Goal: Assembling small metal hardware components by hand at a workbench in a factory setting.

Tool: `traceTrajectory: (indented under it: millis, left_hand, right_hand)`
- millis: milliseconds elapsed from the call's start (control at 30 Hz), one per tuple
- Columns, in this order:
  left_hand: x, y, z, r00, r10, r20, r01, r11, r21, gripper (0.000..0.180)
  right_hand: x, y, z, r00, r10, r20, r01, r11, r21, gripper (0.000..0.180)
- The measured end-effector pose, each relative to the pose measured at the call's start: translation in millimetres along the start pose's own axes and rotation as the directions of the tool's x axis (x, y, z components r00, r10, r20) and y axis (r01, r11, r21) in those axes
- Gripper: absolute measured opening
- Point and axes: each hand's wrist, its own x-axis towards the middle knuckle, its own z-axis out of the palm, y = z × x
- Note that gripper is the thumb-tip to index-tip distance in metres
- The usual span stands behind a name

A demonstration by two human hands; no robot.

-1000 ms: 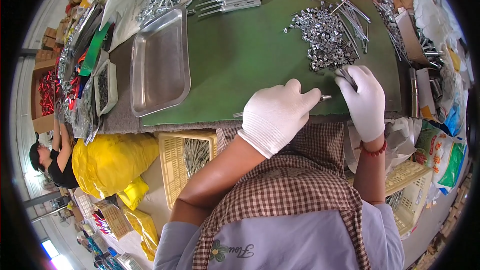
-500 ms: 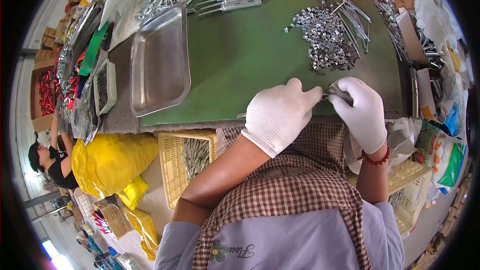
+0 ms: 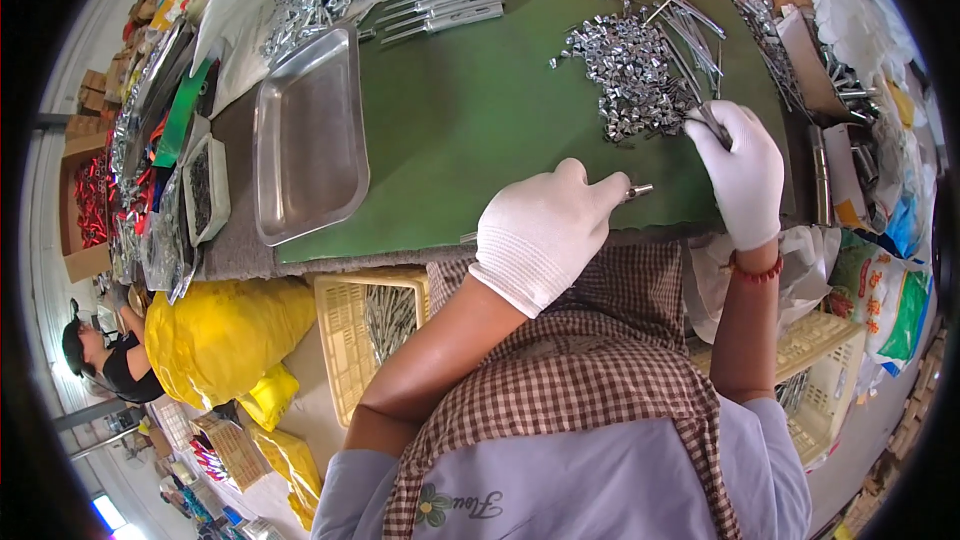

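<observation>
My left hand (image 3: 545, 235), in a white knit glove, is closed around a thin metal tube (image 3: 638, 192). One end of that tube sticks out past the thumb and forefinger, and a bit of its far end shows left of the wrist. White-gloved too, my right hand (image 3: 742, 175) pinches what looks like a pair of metal tweezers (image 3: 712, 123). Their tips reach the near right edge of a heap of small shiny metal parts (image 3: 640, 75). What the tips touch is too small to tell.
Long metal rods (image 3: 690, 30) lie behind the heap. A steel tray (image 3: 310, 140) stands on the green mat (image 3: 450, 110) at left, near finished-looking metal tools (image 3: 450, 10). Boxes of metal parts line the right edge. At far left a co-worker (image 3: 105, 350) stands beyond yellow bags (image 3: 225, 335).
My right hand has moved away from the tube's end, up and to the right, to the heap. My left hand keeps the tube in about the same place. The view has shifted slightly.
</observation>
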Motion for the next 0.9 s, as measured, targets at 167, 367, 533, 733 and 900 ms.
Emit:
traceTrajectory:
  millis: [167, 367, 533, 733, 900]
  left_hand:
    - [-2.1, -2.3, 3.5, 0.999, 0.005, -0.034, -0.007, 0.999, -0.035, 0.018]
    - [-0.1, -1.9, 0.9, 1.0, -0.012, 0.02, 0.012, 1.0, -0.02, 0.017]
    - [-1.2, -1.0, -0.8, 1.0, -0.006, 0.014, 0.007, 1.0, -0.011, 0.018]
    - [-1.1, -3.7, 3.5, 0.999, 0.023, -0.026, -0.024, 0.999, -0.04, 0.019]
    - [-2.7, -3.5, 4.0, 0.999, 0.024, -0.027, -0.024, 1.0, -0.019, 0.02]
  right_hand:
    - [3.8, 9.0, -3.6, 0.996, 0.035, 0.087, -0.025, 0.993, -0.112, 0.016]
    - [-4.8, -1.0, -4.5, 0.999, 0.02, 0.041, -0.014, 0.99, -0.142, 0.012]
    - [-9.2, -33.5, 1.6, 0.97, -0.078, 0.232, 0.081, 0.997, -0.002, 0.016]
    - [-8.6, -30.5, 12.6, 0.924, -0.111, 0.366, 0.16, 0.981, -0.107, 0.018]
    - [-18.3, -33.6, 0.4, 0.95, -0.074, 0.303, 0.059, 0.997, 0.059, 0.013]
